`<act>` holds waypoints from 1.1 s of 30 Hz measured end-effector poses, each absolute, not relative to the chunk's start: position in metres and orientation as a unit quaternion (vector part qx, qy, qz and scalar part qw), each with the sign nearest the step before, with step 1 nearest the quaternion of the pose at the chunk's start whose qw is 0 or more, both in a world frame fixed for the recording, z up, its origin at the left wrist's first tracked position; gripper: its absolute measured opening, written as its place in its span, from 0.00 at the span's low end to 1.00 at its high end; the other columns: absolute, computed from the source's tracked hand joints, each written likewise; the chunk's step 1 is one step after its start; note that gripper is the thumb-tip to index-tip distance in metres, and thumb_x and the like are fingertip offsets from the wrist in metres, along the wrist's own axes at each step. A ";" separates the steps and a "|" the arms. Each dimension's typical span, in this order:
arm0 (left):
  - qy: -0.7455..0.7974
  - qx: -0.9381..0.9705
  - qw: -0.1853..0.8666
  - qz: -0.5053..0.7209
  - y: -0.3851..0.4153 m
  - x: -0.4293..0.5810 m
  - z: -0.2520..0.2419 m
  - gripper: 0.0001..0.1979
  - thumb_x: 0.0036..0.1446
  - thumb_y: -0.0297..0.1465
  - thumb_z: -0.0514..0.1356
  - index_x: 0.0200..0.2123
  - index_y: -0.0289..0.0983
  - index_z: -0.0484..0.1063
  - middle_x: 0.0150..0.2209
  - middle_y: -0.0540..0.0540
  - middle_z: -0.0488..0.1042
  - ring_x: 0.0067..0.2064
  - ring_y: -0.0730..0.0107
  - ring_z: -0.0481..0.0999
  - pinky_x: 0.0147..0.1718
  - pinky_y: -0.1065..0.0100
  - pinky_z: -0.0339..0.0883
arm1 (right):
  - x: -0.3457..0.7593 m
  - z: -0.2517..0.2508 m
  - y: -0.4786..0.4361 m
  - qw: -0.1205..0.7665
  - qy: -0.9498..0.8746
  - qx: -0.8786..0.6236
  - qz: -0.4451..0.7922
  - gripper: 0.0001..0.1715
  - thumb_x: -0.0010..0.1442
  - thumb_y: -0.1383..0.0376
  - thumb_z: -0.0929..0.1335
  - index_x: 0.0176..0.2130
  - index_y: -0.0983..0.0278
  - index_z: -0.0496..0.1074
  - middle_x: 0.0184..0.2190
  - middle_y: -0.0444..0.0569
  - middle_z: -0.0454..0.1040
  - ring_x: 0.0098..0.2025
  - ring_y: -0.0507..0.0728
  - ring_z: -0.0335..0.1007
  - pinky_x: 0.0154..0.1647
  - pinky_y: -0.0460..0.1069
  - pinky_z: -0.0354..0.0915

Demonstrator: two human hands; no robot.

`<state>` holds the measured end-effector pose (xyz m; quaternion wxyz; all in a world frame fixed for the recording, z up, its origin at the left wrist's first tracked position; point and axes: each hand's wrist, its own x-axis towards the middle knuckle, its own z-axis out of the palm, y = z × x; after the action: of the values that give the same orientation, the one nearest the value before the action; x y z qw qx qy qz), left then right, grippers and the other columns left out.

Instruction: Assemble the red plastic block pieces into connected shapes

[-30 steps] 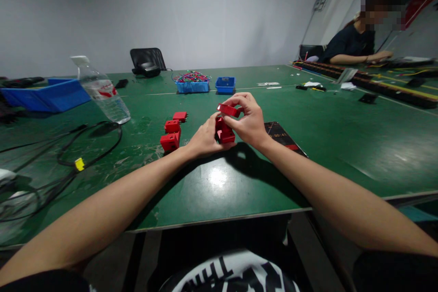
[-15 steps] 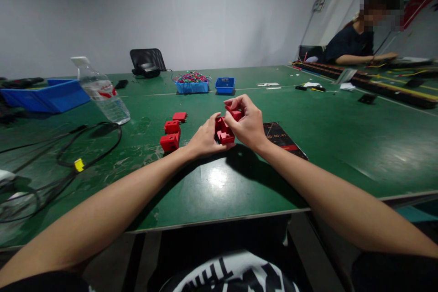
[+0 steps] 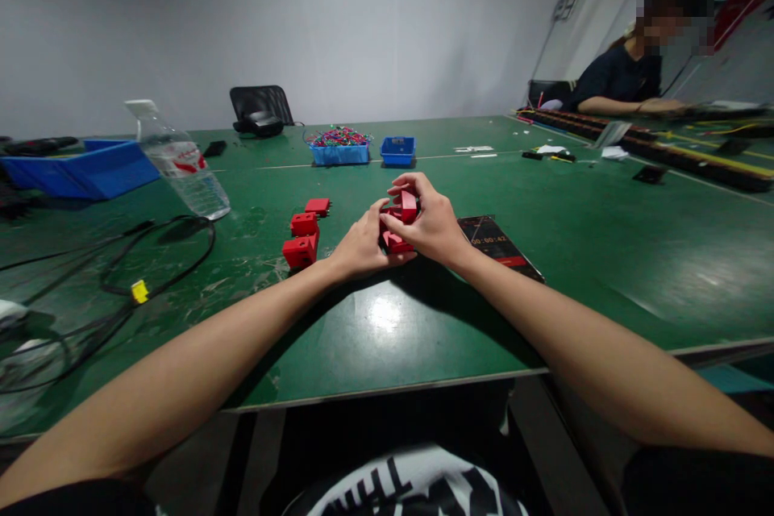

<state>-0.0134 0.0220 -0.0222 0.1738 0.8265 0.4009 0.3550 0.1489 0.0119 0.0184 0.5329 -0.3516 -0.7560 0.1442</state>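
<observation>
My left hand (image 3: 363, 246) is closed around an open-topped red plastic box (image 3: 394, 242), its fingers along the left and near sides. Between the fingers and thumb of my right hand (image 3: 430, 218) is a smaller red block (image 3: 409, 206), tilted over the box's far part; whether it touches the box I cannot tell. Fingers hide much of both pieces. Left of my hands, three red blocks stand in a row: a near one (image 3: 300, 251), a middle one (image 3: 303, 223) and a far one (image 3: 318, 206) with thin pins on its right side.
A dark panel with a timer display (image 3: 501, 246) lies right of my hands. Farther back are a blue bin of coloured wires (image 3: 339, 153) and a small blue bin (image 3: 397, 151). A water bottle (image 3: 187, 169) and black cable (image 3: 133, 294) lie left. Another person (image 3: 629, 81) sits far right.
My right hand has moved slightly left and closer to the box, and the small red block in it has turned and now sits over the box. My left hand has stayed put.
</observation>
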 end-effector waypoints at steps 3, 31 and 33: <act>0.392 0.830 0.175 0.356 0.023 -0.014 -0.023 0.51 0.45 0.46 0.70 0.66 0.37 0.50 0.64 0.30 0.63 0.61 0.44 0.71 0.60 0.45 0.65 | 0.149 0.015 0.014 0.522 -0.748 -0.380 0.155 0.22 0.50 0.65 0.71 0.46 0.61 0.66 0.41 0.51 0.79 0.43 0.60 0.78 0.49 0.55 0.70; 0.362 0.845 0.164 0.357 0.023 -0.014 -0.018 0.43 0.46 0.38 0.68 0.63 0.37 0.56 0.61 0.36 0.65 0.60 0.47 0.70 0.60 0.48 0.65 | 0.142 0.023 -0.004 0.563 -0.747 -0.298 0.187 0.22 0.52 0.52 0.75 0.36 0.60 0.66 0.33 0.45 0.73 0.35 0.55 0.70 0.40 0.51 0.65; 0.362 0.844 0.167 0.359 0.022 -0.014 -0.019 0.43 0.46 0.37 0.68 0.63 0.37 0.55 0.60 0.37 0.66 0.58 0.49 0.71 0.59 0.49 0.67 | 0.143 0.023 -0.003 0.560 -0.751 -0.295 0.188 0.22 0.52 0.51 0.76 0.36 0.60 0.66 0.34 0.45 0.73 0.35 0.55 0.70 0.41 0.51 0.66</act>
<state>-0.0142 0.0224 -0.0187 0.1666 0.8442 0.3618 0.3586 0.1425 -0.0035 0.0226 0.5603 -0.2950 -0.7508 0.1878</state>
